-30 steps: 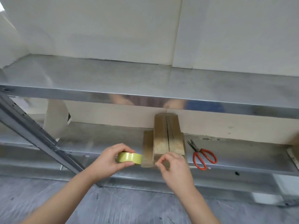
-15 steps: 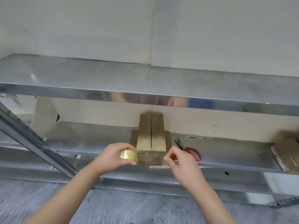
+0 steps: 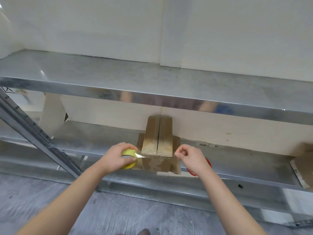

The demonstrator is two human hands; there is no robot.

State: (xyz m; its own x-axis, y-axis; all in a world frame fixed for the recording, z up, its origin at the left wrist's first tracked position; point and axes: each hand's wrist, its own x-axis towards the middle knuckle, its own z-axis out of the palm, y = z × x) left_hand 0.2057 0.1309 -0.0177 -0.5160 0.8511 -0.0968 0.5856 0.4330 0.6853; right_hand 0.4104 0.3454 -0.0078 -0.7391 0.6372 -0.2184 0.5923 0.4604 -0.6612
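Head view: on the lower metal shelf point(image 3: 101, 141) a cardboard box point(image 3: 158, 139) lies with its long axis running from the front edge back toward the wall, top seam in line with it. The left hand point(image 3: 115, 158) has its grip clenched round a yellow tape roll point(image 3: 129, 152), just left of the box's near end, hole facing up toward the camera. A clear tape strip point(image 3: 157, 156) stretches level from the roll across the box's front face, left to right. The right hand point(image 3: 191, 158) pinches the strip's free end at the box's right corner. Red-handled scissors point(image 3: 209, 162) lie behind that hand, mostly hidden.
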